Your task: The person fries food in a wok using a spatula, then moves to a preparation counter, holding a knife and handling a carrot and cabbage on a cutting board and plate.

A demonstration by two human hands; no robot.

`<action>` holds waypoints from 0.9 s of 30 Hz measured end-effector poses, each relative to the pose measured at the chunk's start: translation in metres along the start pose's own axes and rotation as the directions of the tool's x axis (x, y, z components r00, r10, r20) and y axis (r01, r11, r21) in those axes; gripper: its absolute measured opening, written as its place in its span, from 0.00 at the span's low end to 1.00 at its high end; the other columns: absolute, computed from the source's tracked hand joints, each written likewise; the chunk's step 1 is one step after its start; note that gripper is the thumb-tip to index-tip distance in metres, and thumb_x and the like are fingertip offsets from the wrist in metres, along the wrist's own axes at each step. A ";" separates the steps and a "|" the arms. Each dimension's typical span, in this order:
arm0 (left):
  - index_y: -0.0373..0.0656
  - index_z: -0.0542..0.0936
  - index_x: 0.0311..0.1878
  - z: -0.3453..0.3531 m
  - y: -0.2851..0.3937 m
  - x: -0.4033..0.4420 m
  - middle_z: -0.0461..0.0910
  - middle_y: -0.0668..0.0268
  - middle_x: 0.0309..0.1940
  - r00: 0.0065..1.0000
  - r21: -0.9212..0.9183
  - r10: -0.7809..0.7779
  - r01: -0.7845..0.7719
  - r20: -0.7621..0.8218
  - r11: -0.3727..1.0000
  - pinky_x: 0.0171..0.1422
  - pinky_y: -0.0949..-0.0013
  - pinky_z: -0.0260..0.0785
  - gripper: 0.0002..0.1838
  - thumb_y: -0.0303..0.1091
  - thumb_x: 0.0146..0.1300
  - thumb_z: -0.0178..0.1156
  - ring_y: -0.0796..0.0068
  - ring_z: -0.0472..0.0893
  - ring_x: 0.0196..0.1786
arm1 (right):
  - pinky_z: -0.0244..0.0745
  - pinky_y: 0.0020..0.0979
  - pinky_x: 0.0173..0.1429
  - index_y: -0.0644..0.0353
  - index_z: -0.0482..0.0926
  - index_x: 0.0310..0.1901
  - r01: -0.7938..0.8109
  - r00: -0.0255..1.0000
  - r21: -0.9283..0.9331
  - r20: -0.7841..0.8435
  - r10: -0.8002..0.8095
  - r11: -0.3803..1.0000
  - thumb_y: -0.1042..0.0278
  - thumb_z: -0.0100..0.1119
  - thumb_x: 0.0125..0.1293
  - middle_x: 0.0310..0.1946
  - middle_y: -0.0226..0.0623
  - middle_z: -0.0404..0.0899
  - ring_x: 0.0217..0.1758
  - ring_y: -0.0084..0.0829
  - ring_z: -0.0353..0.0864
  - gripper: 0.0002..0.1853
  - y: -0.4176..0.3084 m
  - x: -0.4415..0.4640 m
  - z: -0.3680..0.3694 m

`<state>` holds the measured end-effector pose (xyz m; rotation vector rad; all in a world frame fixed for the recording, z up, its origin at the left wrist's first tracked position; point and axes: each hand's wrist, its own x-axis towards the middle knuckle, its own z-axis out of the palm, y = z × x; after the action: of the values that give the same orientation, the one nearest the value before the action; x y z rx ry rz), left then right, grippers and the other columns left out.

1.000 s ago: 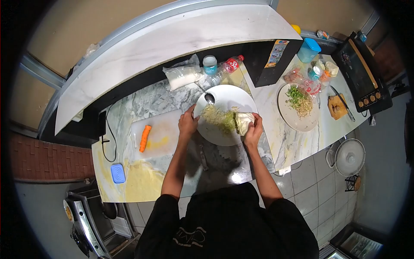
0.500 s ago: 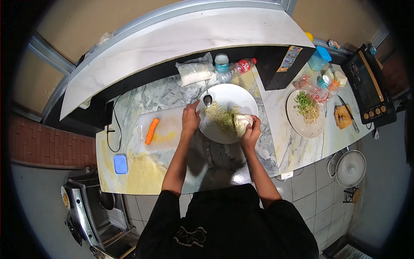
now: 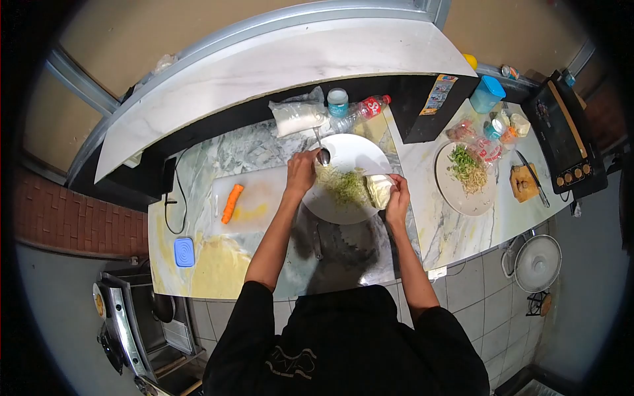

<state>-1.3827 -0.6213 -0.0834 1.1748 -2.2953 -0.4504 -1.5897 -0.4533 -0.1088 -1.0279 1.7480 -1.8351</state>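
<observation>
A large white plate on the counter holds a heap of finely shredded cabbage. My right hand is closed around a pale wedge of cabbage, held over the plate's right rim. On the opposite rim my left hand has its fingers closed over the plate's edge, right beside the bowl of a metal spoon. The spoon leans on the plate's upper left side, its handle pointing away from me. Left of the plate, a peeled carrot lies on a white cutting board.
Behind the plate stand a bag of white powder or grains, a jar and a plastic bottle. At right are a plate of greens and sprouts, a knife and a toaster oven. A blue lid lies front left.
My left hand has moved up along the plate's left rim, closer to the spoon. My right hand has shifted slightly right with the cabbage wedge, away from the shreds.
</observation>
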 end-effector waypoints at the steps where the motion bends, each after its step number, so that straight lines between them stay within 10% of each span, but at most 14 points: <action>1: 0.50 0.79 0.55 0.002 0.004 0.002 0.79 0.58 0.39 1.000 0.018 0.011 -0.011 -0.004 1.000 0.51 0.54 0.68 0.24 0.18 0.55 0.53 0.52 0.76 0.46 | 0.68 0.36 0.58 0.71 0.70 0.51 0.002 1.000 0.003 0.006 -0.002 1.000 0.77 0.40 0.59 0.43 0.52 0.78 0.49 0.41 0.78 0.18 -0.001 0.000 0.001; 11: 0.53 0.78 0.55 0.018 0.012 0.034 0.78 0.61 0.45 0.983 0.240 -0.019 -0.026 0.183 0.971 0.52 0.49 0.67 0.26 0.18 0.54 0.53 0.54 0.75 0.50 | 0.69 0.37 0.57 0.68 0.70 0.52 0.010 1.000 0.017 -0.003 -0.010 1.000 0.76 0.43 0.60 0.44 0.53 0.78 0.49 0.44 0.78 0.18 0.006 0.002 0.005; 27: 0.45 0.79 0.49 0.025 0.028 0.027 0.81 0.57 0.47 0.981 0.061 0.057 -0.069 0.186 0.996 0.55 0.50 0.64 0.13 0.27 0.62 0.51 0.52 0.76 0.51 | 0.71 0.37 0.54 0.68 0.70 0.51 -0.016 1.000 0.019 0.005 0.016 1.000 0.71 0.47 0.62 0.40 0.50 0.79 0.45 0.41 0.79 0.17 0.007 -0.003 0.010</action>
<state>-1.4292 -0.6261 -0.0818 1.1303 -2.5164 -0.4788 -1.5823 -0.4590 -0.1170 -1.0066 1.7278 -1.8347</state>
